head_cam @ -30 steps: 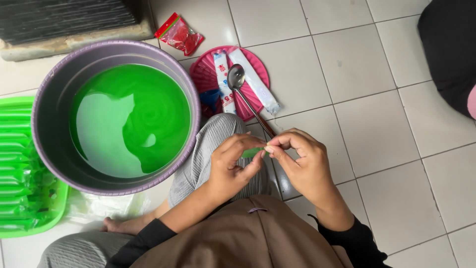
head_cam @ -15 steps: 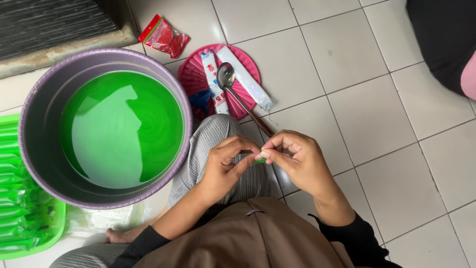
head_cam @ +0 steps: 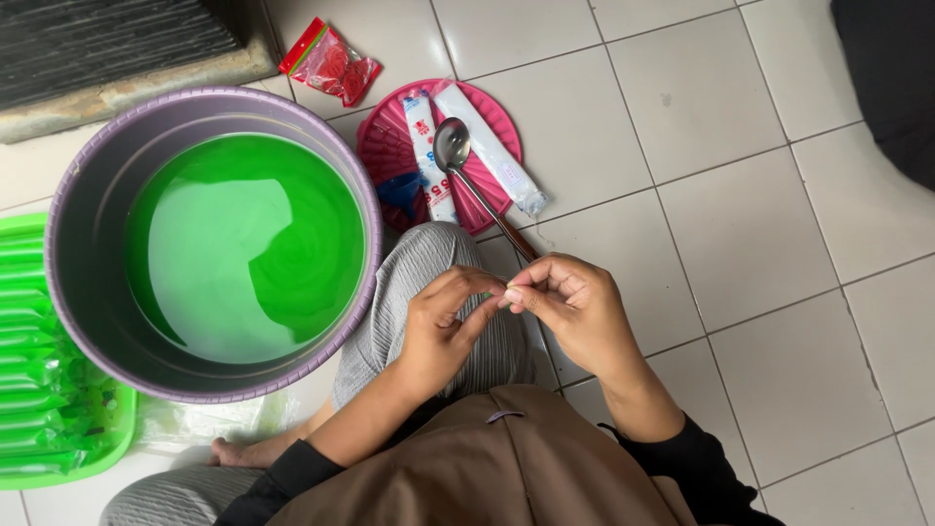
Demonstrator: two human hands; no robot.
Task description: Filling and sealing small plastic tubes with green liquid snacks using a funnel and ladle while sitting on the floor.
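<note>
Round purple plastic tub of green liquid sits on the tiled floor's left edge. Over the lap, left hand and right hand fingers pinch a tiny, barely visible piece; finer fingertip grip judged needed.

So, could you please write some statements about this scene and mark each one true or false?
1. The basin holds green liquid. True.
2. The spoon lies inside the basin. False: it rests on the pink plate.
3. The left hand and right hand meet at the fingertips above the knee. True.
4. The red packet lies on the plate. False: it lies on the floor tiles beside it.
5. A green tray is at the person's left. True.
</note>
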